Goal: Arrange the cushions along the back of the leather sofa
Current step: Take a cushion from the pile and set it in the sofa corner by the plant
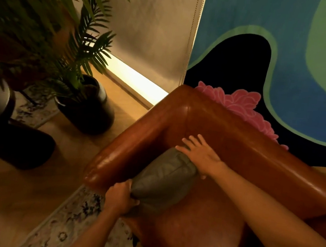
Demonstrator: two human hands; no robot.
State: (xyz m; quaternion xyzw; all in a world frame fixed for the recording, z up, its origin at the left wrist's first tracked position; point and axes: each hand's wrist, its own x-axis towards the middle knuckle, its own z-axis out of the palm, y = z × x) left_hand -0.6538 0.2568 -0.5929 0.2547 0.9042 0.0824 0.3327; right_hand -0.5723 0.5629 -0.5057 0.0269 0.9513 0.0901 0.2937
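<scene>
A grey-green leather cushion point(164, 177) stands on edge in the corner of the brown leather sofa point(236, 143), leaning against the left armrest point(133, 150). My left hand point(120, 198) is closed around the cushion's near lower corner. My right hand point(197, 155) lies flat with fingers spread on the cushion's far top edge, where it meets the sofa's backrest. The cushion's underside is hidden against the seat.
A potted palm in a dark pot point(87, 105) stands on the wooden floor left of the sofa. A patterned rug point(71, 226) runs along the sofa's front. A blue, green and black wall painting point(286, 55) hangs behind the backrest. A dark round object point(15, 144) sits at far left.
</scene>
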